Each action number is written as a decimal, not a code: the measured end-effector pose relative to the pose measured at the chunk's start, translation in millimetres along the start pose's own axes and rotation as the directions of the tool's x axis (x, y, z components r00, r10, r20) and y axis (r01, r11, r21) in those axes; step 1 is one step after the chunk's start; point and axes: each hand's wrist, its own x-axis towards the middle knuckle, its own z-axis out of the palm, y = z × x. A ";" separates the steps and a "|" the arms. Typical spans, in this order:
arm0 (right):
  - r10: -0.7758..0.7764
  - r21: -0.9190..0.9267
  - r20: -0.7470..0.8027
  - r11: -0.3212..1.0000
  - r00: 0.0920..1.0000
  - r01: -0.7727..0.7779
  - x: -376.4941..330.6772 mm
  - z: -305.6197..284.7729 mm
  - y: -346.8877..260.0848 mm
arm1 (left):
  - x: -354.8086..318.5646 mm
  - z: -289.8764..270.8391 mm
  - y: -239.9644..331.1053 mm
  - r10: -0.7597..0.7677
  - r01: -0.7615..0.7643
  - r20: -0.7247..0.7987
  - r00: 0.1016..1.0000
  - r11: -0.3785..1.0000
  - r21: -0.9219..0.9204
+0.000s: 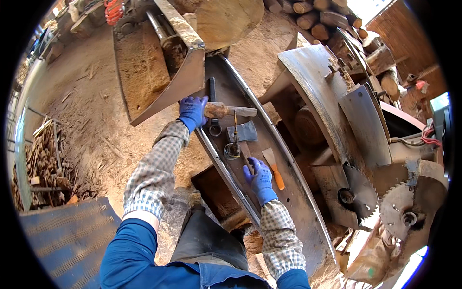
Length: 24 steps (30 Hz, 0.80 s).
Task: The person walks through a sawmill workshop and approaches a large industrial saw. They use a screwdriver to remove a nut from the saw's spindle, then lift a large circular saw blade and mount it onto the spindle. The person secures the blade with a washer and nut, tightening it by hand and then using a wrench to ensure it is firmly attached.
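My left hand [193, 113], in a blue-purple glove, is closed at the butt of a wooden-handled flat blade [243, 111], which reaches across a long dark metal tray [299, 207]. My right hand [261, 180], gloved alike, has thumb and fingers round the brown handle of a hammer [242, 132] with a grey block head. Just left of that handle is a small round metal part [232, 151] with a thin upright rod. A scraper [275, 172] with an orange handle lies right of my right hand. Near my left hand rests a dark ring-ended wrench [215, 129].
A rusty metal housing [163, 91] filled with sawdust stands at the upper left. Toothed circular saw blades [362, 195] sit at the right beside a curved metal guard [315, 86]. Logs [320, 19] are stacked at the back. A blue slotted plate [72, 238] lies lower left.
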 end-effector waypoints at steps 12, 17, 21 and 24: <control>-0.261 -0.268 -0.499 0.953 0.827 0.139 -21.9 -114.7 -69.4 | 2.4 -58.2 70.1 -0.046 -0.118 -0.118 0.992 0.002 -0.993; -0.475 -0.735 -0.136 0.637 0.869 0.233 -27.9 -176.6 -119.3 | -99.7 -127.8 109.4 0.507 -0.469 -0.142 0.850 0.608 -0.641; 0.091 -0.554 0.407 0.816 0.909 0.166 -53.0 -176.2 -77.9 | -146.7 -132.9 128.4 0.704 -0.550 0.095 0.704 0.625 -0.554; 0.226 -0.401 0.404 0.915 0.887 -0.051 -107.5 -150.2 -43.3 | -127.0 -110.2 118.9 0.749 -0.105 0.236 0.619 0.377 -0.920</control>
